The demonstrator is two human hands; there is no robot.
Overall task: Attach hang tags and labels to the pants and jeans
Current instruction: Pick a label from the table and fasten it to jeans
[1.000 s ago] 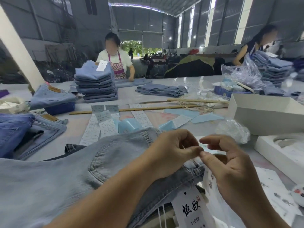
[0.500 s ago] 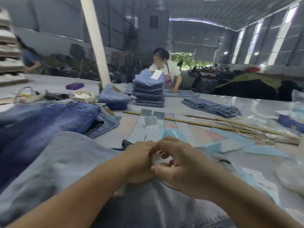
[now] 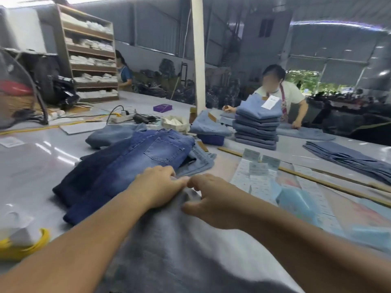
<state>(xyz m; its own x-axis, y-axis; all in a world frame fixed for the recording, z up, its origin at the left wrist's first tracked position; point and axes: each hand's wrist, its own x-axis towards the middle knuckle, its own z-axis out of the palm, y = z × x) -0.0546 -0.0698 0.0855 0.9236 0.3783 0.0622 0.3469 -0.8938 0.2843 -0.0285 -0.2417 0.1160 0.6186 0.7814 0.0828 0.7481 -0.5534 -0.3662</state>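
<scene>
head view.

item: pale jeans (image 3: 186,246), spread over the near edge of the surface (image 3: 31,166), running out of frame at the bottom. this is the pair being worked on.

item: left hand (image 3: 156,187), lying on the far end of the pale jeans, fingers bent at the tips and pinching the cloth edge, probably to hold it steady.

item: right hand (image 3: 213,197), just beside the left, fingertips nearly touching it. fingers curled, index and thumb drawn together over a fold of the denim. whether they hold a tag or string i cannot tell; it is blurred and too small. by judgement, the two hands meet there to fasten something at the waistband.

item: dark jeans (image 3: 127,166), folded in a loose pile just behind the hands, within reach, likely waiting or finished.

item: label sheets (image 3: 258,172), white and pale blue, laid flat to the right of the hands so they can be picked up one at a time.

item: wooden stick (image 3: 317,178), lying across the surface beyond the labels.

item: stack (image 3: 257,127) of folded jeans farther back, a white tag (image 3: 270,102) on top; a person (image 3: 283,96) in an apron stands behind it.

item: power strip (image 3: 122,117) and cables, far left; shelves (image 3: 91,53) of white goods against the wall.
</scene>
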